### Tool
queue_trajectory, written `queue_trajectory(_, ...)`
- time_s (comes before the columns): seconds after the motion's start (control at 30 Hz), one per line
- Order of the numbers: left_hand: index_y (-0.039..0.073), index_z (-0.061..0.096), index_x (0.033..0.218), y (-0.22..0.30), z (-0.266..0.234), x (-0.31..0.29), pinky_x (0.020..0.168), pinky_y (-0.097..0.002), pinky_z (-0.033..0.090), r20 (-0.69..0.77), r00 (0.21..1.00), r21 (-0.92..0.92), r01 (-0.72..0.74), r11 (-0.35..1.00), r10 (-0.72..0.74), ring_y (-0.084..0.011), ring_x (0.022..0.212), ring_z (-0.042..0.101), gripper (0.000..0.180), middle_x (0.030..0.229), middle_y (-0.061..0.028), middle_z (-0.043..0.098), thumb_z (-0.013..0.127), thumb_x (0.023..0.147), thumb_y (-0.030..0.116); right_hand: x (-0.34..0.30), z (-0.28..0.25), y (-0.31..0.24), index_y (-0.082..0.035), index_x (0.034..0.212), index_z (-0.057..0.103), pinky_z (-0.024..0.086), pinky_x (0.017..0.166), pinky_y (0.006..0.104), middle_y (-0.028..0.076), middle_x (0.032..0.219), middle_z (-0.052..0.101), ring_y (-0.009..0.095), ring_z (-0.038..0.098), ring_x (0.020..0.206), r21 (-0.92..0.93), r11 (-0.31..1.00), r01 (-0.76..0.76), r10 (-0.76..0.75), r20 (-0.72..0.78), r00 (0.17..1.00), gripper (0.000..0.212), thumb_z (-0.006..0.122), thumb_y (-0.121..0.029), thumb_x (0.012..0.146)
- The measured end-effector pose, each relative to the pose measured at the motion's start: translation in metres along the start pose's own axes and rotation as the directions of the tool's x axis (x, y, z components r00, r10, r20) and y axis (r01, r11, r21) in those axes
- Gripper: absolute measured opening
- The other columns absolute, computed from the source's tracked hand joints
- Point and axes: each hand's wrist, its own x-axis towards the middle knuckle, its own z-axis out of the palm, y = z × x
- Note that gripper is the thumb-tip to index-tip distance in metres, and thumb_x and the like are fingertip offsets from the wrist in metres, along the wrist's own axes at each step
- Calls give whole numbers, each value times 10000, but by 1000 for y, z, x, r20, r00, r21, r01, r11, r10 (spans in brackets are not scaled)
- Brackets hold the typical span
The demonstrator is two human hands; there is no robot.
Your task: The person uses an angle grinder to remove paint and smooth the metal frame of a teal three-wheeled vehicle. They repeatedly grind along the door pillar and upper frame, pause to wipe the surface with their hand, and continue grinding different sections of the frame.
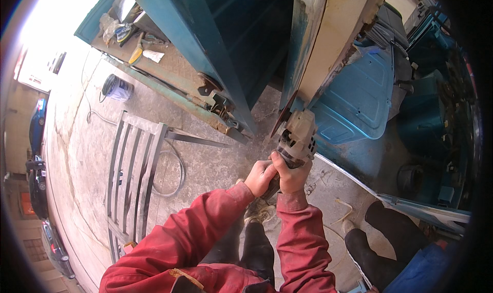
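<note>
Around the body of an angle grinder (pixel 299 133), the fingers of the right hand (pixel 294 178) are clamped; those of the left hand (pixel 260 177) are clamped on its rear section, just beside the right hand. The grinder is located ahead of both hands, its head directed away from the person. Its thin disc (pixel 282 117) stands nearly edge-on at the lower end of a cream-painted beam (pixel 328 41); contact cannot be determined. Right of the beam: a blue panel (pixel 359 95) with rounded corners. Left: a tabletop (pixel 174 72) bearing a yellow-handled tool (pixel 136 54). On the concrete floor (pixel 205 164): a slatted grey metal frame (pixel 146 124) and, behind it, a bucket (pixel 119 89). Lower right: a co-worker's dark-trousered legs (pixel 395 226)
</note>
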Motion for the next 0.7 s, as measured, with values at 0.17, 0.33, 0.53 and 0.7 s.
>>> queue_trajectory(0.17, -77, 635, 945, -2, -1, 0, 706, -331, 475, 11, 999, -20, 51, 999, -51, -135, 754, 545, 460, 780, -89, 643, 479, 991, 353, 1, 3, -1, 0, 992, 634, 523, 666, 286, 55, 834, 675, 153, 653, 704, -40, 996, 85, -86, -28, 996, 288, 783, -105, 769)
queue_trajectory(0.33, -74, 637, 934, -3, 0, -1, 689, -333, 467, 6, 996, -44, 89, 995, -89, -142, 723, 534, 469, 751, -95, 631, 478, 990, 363, 0, 0, 3, 14, 1054, 651, 528, 765, 280, 65, 973, 695, 140, 662, 838, 7, 1000, -16, 16, -8, 1000, 356, 807, -60, 743)
queue_trajectory(0.53, -66, 638, 931, -3, 1, -1, 679, -327, 464, -5, 998, -45, 67, 997, -67, -126, 722, 525, 448, 742, -80, 627, 486, 990, 351, 0, 1, 7, 3, 1017, 634, 523, 705, 285, 59, 872, 679, 147, 654, 750, -3, 999, 47, -47, -37, 998, 308, 787, -84, 764)
queue_trajectory(0.7, -69, 633, 920, -2, 0, 0, 673, -316, 463, 0, 999, -37, 53, 998, -53, -114, 729, 521, 443, 753, -62, 622, 488, 991, 343, 1, -1, 2, 19, 1067, 641, 530, 774, 287, 74, 981, 692, 148, 662, 849, 5, 1000, -5, 5, -1, 1000, 383, 813, -67, 736)
